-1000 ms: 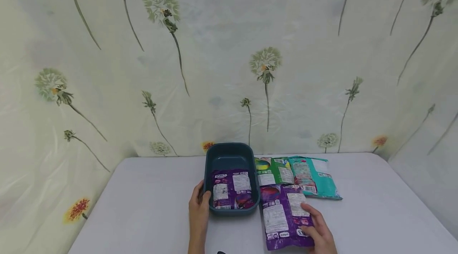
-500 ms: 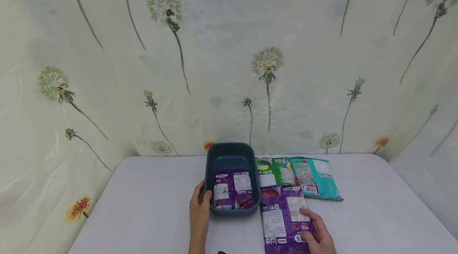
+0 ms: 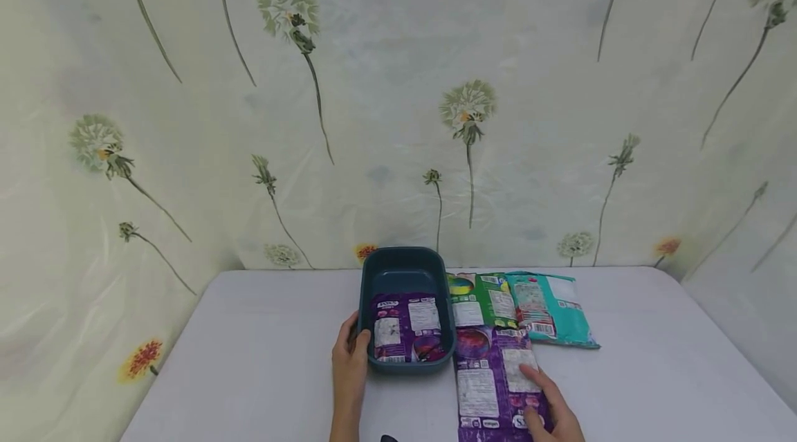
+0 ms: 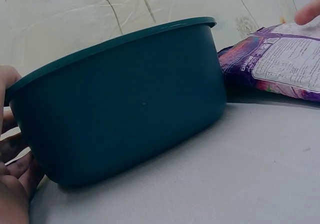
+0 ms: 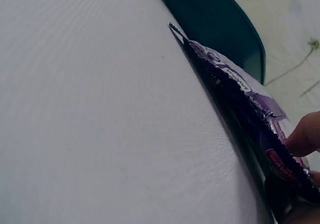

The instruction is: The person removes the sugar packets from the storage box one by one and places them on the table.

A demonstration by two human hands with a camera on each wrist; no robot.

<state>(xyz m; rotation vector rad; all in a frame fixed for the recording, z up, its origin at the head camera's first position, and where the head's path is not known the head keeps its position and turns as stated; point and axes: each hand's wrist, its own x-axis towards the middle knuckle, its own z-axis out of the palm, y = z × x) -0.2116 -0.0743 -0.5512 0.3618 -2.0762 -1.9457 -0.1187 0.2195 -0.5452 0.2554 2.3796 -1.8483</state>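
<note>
A dark teal plastic tub (image 3: 405,367) stands on the table in the head view, and a purple candy bag (image 3: 407,328) lies inside it. My left hand (image 3: 350,362) holds the tub's left side, thumb by the rim and fingers along the outer wall. The left wrist view shows the tub's near wall (image 4: 130,103) up close. To the right of the tub is a second purple candy bag (image 3: 482,387), its near end cut off by the frame. My right hand (image 3: 551,404) grips this bag at its right edge. In the right wrist view its near edge (image 5: 250,108) is tilted, with a dark gap below.
A green candy bag (image 3: 486,300) lies behind the second purple bag, against the tub's right side. Beside it is a turquoise bag (image 3: 566,321). White cloth covers the table (image 3: 274,359), and a dandelion-print curtain (image 3: 386,117) hangs behind. A small dark object (image 3: 389,438) shows at the bottom edge.
My right hand has drawn the second purple bag slightly toward me, uncovering more of the green bag. The left hand and tub keep their place; the head view has shifted slightly.
</note>
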